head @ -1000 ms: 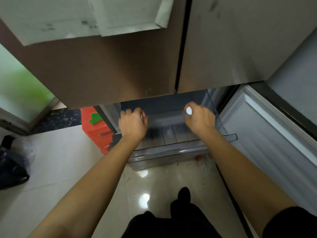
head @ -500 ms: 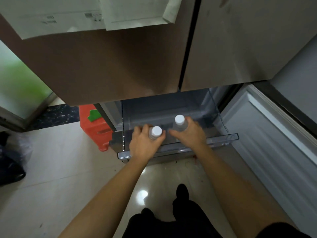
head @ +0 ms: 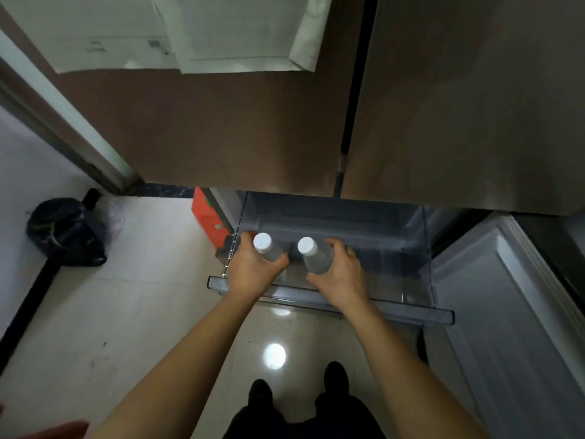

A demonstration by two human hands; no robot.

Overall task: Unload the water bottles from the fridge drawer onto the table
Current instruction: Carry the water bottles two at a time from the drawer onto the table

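2 bare forearms (head: pixel 196 350) — black trousers (head: pixel 300 421), black shoes (head: pixel 336 375)

Dim, soft-focus wide-angle view; lamp glare on glossy floor (head: pixel 274 355); bowed edges.

The drawer (head: pixel 395 312) is pulled out above the floor (head: pixel 142 312), on which a bag (head: pixel 68 236) and, apparently, a red box (head: pixel 207 220) are set.

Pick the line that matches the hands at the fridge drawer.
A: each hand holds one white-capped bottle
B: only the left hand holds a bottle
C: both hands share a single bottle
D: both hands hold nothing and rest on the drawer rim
A: the left hand grips one white-capped water bottle and the right hand grips a second bottle, both at the open fridge drawer.
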